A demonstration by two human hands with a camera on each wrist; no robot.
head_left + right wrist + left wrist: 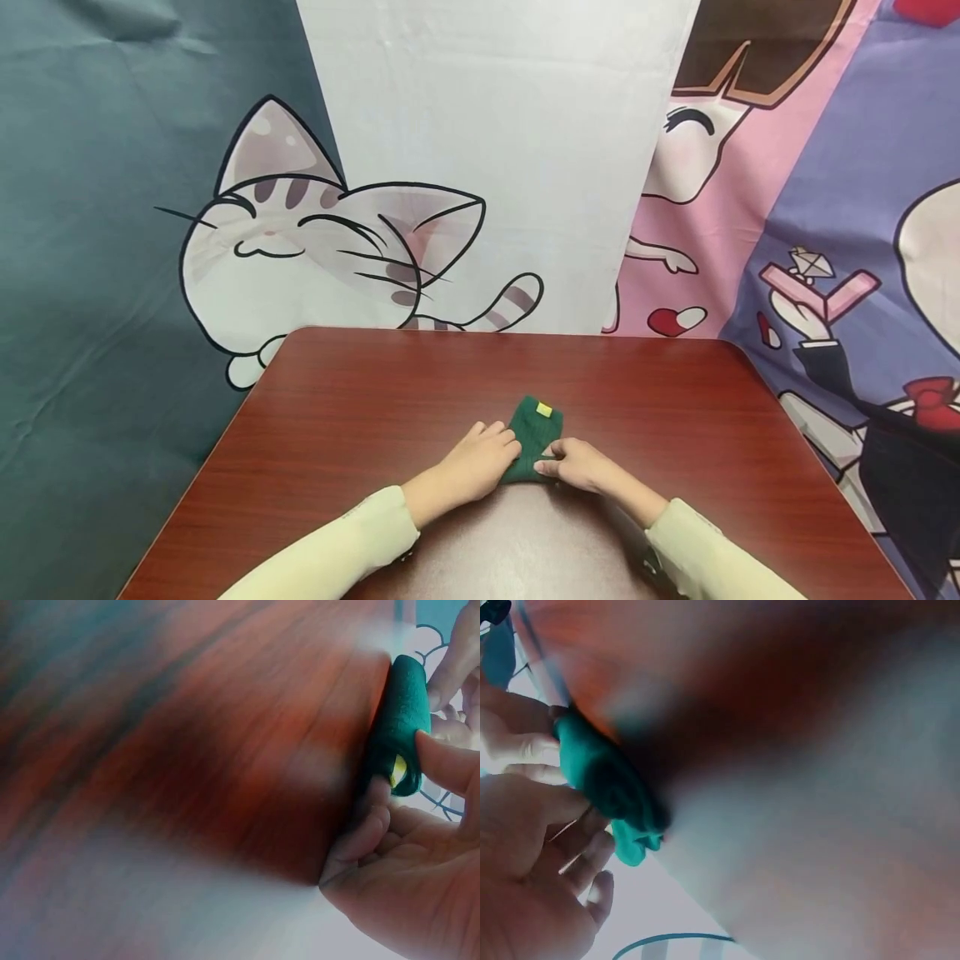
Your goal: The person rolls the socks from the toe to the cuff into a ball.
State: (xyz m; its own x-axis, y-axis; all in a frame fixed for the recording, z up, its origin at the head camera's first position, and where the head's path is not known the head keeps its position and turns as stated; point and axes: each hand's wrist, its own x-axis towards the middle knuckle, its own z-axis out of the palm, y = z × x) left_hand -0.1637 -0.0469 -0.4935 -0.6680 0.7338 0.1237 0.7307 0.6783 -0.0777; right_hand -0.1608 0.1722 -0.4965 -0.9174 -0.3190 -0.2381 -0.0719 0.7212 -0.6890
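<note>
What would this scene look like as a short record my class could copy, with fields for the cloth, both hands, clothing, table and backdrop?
Item: green cloth, lying on the table, near edge curled up
Marking: yellow patch near its far end
Left hand: the left hand holds the cloth's left side
Right hand: the right hand pinches its near right corner
Clothing: pale sleeves on both arms
Table: reddish-brown table, glossy
Backdrop: printed sheet with a cartoon cat and cartoon people
</note>
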